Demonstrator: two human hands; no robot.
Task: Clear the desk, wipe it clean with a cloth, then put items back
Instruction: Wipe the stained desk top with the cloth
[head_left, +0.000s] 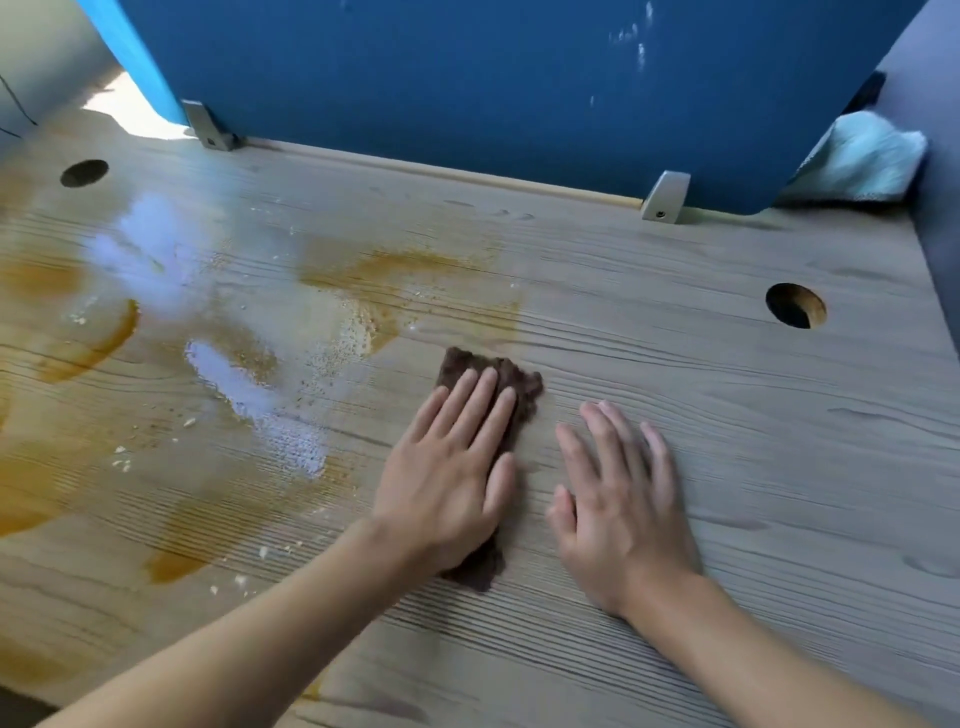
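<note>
left hand (447, 467): flat, fingers straight, pressing the brown cloth (514, 379) onto the desk (727, 415)
right hand (618, 499): flat on bare wood just right of the cloth, holding nothing
cloth: under the left palm, far edge past the fingertips
step: wiping, judged early; orange stains (395, 265) and crumbs (337, 358) lie left of the cloth
tip: even palm pressure, sweep left into the stains, refold once soiled
containers: none in view

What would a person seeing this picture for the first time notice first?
Most likely the orange-brown stains and pale crumbs over the left half of the wooden desk. Near the middle, the left hand presses flat on a dark brown cloth, and the right hand is spread over bare wood beside it. A blue panel closes the back edge.
</note>
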